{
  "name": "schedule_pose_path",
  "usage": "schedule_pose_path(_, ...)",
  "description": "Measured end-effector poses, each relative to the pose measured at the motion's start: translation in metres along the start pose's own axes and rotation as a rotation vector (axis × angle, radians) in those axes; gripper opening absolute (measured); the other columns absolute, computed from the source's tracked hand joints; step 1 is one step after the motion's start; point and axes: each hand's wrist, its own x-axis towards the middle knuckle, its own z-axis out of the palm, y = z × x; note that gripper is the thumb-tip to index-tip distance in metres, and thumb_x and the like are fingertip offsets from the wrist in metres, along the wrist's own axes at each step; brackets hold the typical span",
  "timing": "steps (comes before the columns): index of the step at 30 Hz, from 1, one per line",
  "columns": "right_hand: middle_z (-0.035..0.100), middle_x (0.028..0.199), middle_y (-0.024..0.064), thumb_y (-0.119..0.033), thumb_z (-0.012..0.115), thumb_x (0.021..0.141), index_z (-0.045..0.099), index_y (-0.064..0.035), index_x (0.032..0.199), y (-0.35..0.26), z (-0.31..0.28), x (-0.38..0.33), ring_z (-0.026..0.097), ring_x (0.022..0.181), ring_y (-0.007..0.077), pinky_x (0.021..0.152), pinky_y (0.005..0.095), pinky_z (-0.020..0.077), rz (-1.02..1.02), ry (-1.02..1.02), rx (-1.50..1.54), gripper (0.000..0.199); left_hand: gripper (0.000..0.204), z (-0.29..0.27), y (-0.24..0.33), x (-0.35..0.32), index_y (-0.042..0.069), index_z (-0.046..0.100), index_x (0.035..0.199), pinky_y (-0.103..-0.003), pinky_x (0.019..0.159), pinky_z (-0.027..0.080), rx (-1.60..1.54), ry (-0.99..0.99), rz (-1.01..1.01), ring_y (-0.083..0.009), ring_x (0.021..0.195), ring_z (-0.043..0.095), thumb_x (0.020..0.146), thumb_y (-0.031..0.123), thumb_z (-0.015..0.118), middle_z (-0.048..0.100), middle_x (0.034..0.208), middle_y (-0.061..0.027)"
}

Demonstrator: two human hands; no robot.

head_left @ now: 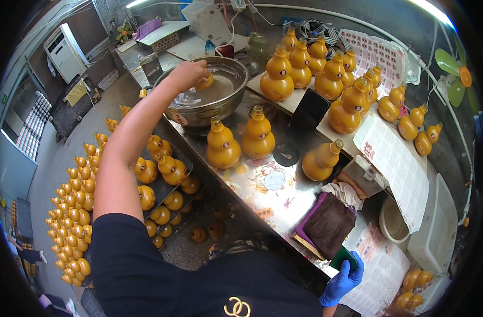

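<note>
My left hand (187, 75), bare, reaches over a metal basin (228, 108) of water at the back of the table. Its fingers are closed on a small yellow-orange piece (204, 82) at the water; its kind is partly hidden. In its blue glove, my right hand (343, 281) grips a flat dark green pad (343, 259) at the lower right. Beside the pad lies a folded dark brown cloth (331, 223) with a purple edge. Two yellow gourd-shaped bottles (223, 144) stand upright in front of the basin, and another gourd-shaped bottle (320, 161) leans to the right.
Several gourd bottles (334, 76) crowd the raised shelf behind, near a dark phone (309, 111) propped up. Printed sheets (394, 164) and a white bucket (393, 219) are at right. Many bottles (72, 227) stand on the floor at left; others fill a rack (173, 203) below the table.
</note>
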Motion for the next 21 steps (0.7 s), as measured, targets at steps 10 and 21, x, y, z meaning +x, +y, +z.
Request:
schedule_pose_path(10,0.063,0.109,0.0113,-0.002,0.060,0.089,0.060,0.0028,0.110,0.000,0.008,0.003,0.059,0.100,0.0188,0.093,0.0312,0.0450,-0.017,-0.067,-0.002,0.022,0.019,0.010,-0.010,0.014,0.008,0.067,0.093,-0.040,0.080,0.049,0.012,0.152,-0.014,-0.0296,0.092,0.061,0.080,0.022,0.065,0.061,0.098,-0.0067)
schedule_pose_path(21,0.062,0.110,0.0075,-0.016,0.055,0.094,0.059,-0.0008,0.114,0.005,0.011,0.011,0.058,0.099,0.0178,0.089,0.0296,0.0456,0.232,-0.141,0.329,0.025,0.024,0.018,-0.030,-0.017,0.009,0.067,0.088,-0.044,0.073,0.051,-0.096,0.391,-0.315,-0.0333,0.086,0.064,0.083,0.033,0.065,0.066,0.090,-0.0121)
